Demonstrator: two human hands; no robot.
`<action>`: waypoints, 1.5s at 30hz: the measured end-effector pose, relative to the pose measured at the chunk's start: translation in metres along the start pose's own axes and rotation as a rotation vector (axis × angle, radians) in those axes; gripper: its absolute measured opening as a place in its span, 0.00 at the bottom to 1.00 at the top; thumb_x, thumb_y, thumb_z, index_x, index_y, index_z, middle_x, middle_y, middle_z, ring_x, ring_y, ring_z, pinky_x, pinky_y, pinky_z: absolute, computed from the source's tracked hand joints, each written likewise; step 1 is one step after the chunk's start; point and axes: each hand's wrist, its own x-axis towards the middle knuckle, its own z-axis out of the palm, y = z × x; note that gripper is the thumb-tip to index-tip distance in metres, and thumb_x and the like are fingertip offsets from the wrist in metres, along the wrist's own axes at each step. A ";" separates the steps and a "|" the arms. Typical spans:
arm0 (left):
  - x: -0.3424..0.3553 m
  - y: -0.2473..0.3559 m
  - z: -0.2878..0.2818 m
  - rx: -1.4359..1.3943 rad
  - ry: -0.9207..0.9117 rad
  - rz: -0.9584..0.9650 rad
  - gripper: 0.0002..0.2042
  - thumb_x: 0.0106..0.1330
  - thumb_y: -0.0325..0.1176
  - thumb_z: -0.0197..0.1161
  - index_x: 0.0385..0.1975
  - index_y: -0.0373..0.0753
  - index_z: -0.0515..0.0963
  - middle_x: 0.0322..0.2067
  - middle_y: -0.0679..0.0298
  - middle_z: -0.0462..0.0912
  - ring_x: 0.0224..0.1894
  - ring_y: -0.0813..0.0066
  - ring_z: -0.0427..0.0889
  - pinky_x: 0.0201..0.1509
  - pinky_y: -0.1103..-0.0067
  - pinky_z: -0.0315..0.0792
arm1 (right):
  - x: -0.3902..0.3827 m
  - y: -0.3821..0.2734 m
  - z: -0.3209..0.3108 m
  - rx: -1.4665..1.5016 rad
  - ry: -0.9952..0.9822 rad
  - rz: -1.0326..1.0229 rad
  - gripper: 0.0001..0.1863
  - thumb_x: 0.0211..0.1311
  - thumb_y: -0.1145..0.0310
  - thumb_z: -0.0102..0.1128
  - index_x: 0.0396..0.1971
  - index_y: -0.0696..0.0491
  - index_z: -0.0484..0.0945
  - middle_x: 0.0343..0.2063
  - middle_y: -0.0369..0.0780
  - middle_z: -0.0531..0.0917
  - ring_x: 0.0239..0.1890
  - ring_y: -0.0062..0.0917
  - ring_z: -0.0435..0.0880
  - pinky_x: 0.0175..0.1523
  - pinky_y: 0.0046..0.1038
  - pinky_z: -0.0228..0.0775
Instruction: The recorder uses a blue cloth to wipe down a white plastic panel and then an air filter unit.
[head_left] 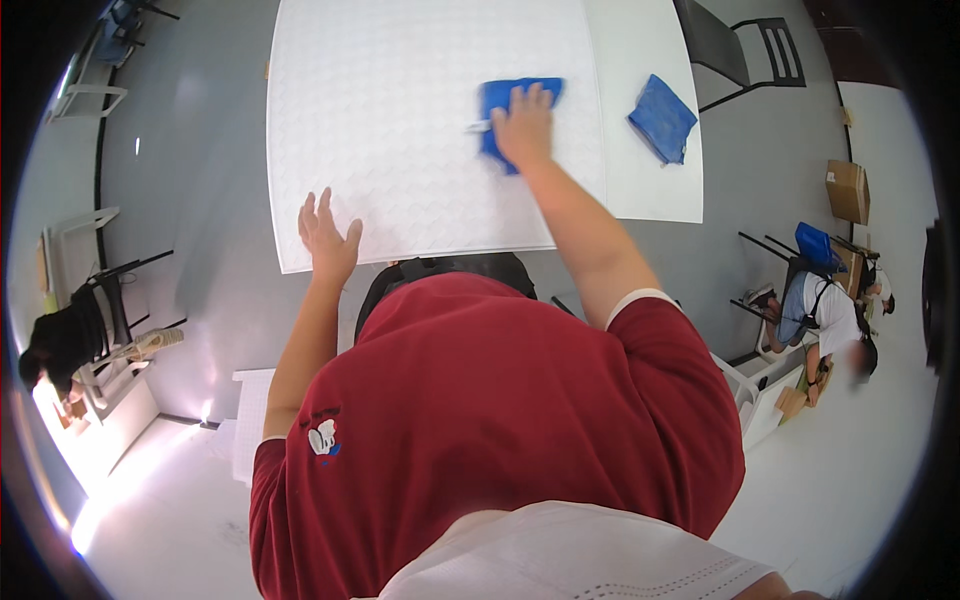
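"While the person in the red shirt (520, 390) is facing the white table (652, 195), which step are we watching?"

"Judging by the pose, a wiping step: the right hand (522, 130) is lying over a blue cloth (495, 93), its white tag (479, 127) showing, on the right-hand part of the dimpled white sheet (420, 120). The next move is probably calling for a flat palm and even pressure across the sheet."

"How are the fingers placed?"

"Near the sheet's near left corner, the left hand (328, 240) is showing fingers spread wide, apparently holding nothing; contact, I cannot tell. The right fingers are extending over the cloth; blur is hiding whether they are gripping or only pressing."

"And the count?"

"Two blue cloths: one under the right hand, the other cloth (663, 120) lying alone on the table's bare right part. One dimpled sheet, one table, one dark chair (718, 42) standing beyond the table's right edge."
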 end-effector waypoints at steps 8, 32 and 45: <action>0.044 0.083 0.023 0.119 -0.258 0.366 0.36 0.51 0.44 0.64 0.61 0.49 0.57 0.63 0.52 0.50 0.64 0.42 0.46 0.63 0.51 0.44 | -0.050 -0.039 -0.046 0.754 0.015 -0.214 0.23 0.57 0.67 0.50 0.53 0.56 0.65 0.55 0.50 0.66 0.60 0.42 0.59 0.65 0.38 0.47; 0.151 -0.032 0.023 0.353 -0.152 -0.018 0.25 0.62 0.47 0.47 0.61 0.56 0.58 0.65 0.56 0.45 0.66 0.45 0.40 0.63 0.47 0.37 | -0.159 0.113 -0.030 0.071 0.017 0.282 0.32 0.58 0.62 0.49 0.57 0.68 0.53 0.57 0.60 0.57 0.59 0.53 0.54 0.64 0.44 0.44; 0.182 -0.067 0.025 0.311 0.021 -0.155 0.22 0.63 0.42 0.46 0.59 0.53 0.60 0.62 0.52 0.52 0.64 0.46 0.49 0.63 0.55 0.48 | -0.157 0.118 -0.031 0.044 0.033 0.258 0.33 0.55 0.62 0.53 0.56 0.66 0.56 0.55 0.60 0.60 0.57 0.52 0.57 0.61 0.44 0.49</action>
